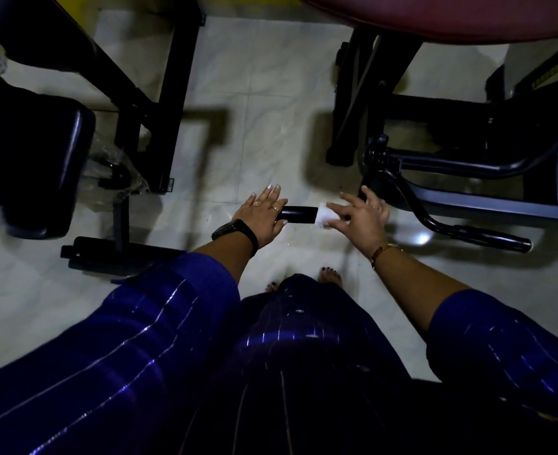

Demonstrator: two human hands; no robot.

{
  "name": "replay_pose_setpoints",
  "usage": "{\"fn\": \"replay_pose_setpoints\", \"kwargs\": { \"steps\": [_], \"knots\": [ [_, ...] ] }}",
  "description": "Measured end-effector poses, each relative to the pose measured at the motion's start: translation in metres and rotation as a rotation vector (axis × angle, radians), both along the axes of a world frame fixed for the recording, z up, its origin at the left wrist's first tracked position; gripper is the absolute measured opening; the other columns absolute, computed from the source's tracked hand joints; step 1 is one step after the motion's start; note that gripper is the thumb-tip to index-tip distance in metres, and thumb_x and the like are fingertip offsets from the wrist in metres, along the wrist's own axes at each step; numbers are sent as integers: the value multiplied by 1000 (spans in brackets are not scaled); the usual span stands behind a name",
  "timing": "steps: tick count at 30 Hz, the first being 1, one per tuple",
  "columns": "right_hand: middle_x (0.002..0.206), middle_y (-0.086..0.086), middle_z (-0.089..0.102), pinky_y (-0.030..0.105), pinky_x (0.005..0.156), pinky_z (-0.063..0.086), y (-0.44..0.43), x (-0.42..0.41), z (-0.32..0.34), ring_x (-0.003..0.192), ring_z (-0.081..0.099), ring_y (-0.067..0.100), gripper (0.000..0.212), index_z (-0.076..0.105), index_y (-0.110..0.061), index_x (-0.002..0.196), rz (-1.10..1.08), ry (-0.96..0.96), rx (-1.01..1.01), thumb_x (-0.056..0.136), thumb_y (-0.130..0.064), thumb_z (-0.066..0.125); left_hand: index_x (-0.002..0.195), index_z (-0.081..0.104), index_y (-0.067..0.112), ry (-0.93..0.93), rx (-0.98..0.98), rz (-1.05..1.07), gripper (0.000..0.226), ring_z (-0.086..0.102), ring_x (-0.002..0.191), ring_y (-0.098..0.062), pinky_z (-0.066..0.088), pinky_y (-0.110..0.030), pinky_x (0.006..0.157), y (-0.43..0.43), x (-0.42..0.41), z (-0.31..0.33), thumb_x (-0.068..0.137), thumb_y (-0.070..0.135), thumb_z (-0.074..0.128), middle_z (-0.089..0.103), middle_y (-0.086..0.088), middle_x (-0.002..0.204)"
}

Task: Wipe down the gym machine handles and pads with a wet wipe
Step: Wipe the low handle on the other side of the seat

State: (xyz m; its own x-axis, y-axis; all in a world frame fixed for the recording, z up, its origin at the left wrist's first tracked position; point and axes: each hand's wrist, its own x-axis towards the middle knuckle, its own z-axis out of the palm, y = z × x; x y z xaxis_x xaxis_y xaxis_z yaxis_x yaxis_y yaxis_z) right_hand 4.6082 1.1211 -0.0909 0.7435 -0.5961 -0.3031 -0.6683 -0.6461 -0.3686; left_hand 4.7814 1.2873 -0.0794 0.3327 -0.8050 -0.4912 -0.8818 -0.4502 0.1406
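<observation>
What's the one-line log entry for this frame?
phase: wiping handle | left hand: rests flat on handle end | right hand: pinches wet wipe against handle

Dim scene, hard shadows on pale floor (271,93), small glare spot, bowed edges.
</observation>
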Motion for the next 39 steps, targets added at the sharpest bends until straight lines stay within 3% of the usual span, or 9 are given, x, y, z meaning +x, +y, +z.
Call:
{"fn": "replay_pose_setpoints", "kwargs": {
  "steps": [5,10,15,18,23,29,32,35,39],
  "knots": [
    [146,-10,44,49,113,6,-16,16,8,145,9,24,38,71,-37,110,82,128,47,81,-60,62,154,20,18,3,-11,11,54,-1,151,-20,8,-39,120,1,-2,-2,105,39,29,1,-7,164],
    [152,-11,36,39,108,9,-4,1,8,145,8,22,37,63,-43,121,32,44,83,85,-43,67,154,20,18,-11,-3,1,55,-2,151,-21,8,-40,121,0,-1,-2,105,39,29,1,-7,164],
    [145,-14,46,34,106,11,-3,-11,3,145,14,18,39,61,-40,125,-22,5,15,87,-47,62,154,19,18,-12,-6,4,55,-3,151,-21,8,-40,121,0,-1,-2,105,39,28,0,-6,164],
    [136,-13,55,39,109,11,-13,-5,-2,146,17,14,38,64,-34,123,52,-7,34,87,-47,62,154,19,18,-12,-9,7,54,-3,151,-21,8,-40,121,1,-2,-2,105,39,28,0,-7,164],
    [147,-4,46,40,112,7,-15,13,-8,145,20,9,43,53,-32,136,173,145,112,95,-46,49,154,19,18,9,-26,48,55,-3,151,-19,8,-39,121,2,-6,-5,105,38,30,-1,-6,164],
    [144,1,49,44,111,21,14,-2,-1,137,40,17,44,47,-20,142,329,-67,-118,98,-27,51,155,19,17,-10,-20,24,55,-3,151,-20,9,-39,120,1,-3,-5,105,39,29,-1,-7,164],
    [142,4,51,46,109,29,16,-16,-7,133,46,20,49,47,-16,141,359,-64,-216,98,-36,35,155,19,17,5,-36,40,55,-2,151,-20,9,-39,121,3,-4,-7,105,39,30,0,-7,164],
    [144,4,50,43,110,25,14,-21,-12,137,41,18,56,45,-16,143,283,-29,-217,95,-40,26,155,19,17,9,-49,58,55,-3,151,-20,9,-39,121,3,-6,-9,105,38,30,0,-6,164],
    [139,3,53,44,115,10,12,6,-6,134,42,19,53,47,-18,139,160,71,-48,95,-46,46,155,17,17,1,-39,54,55,-3,151,-20,8,-39,120,3,-6,-9,105,37,29,1,-6,164]
  ]
}}
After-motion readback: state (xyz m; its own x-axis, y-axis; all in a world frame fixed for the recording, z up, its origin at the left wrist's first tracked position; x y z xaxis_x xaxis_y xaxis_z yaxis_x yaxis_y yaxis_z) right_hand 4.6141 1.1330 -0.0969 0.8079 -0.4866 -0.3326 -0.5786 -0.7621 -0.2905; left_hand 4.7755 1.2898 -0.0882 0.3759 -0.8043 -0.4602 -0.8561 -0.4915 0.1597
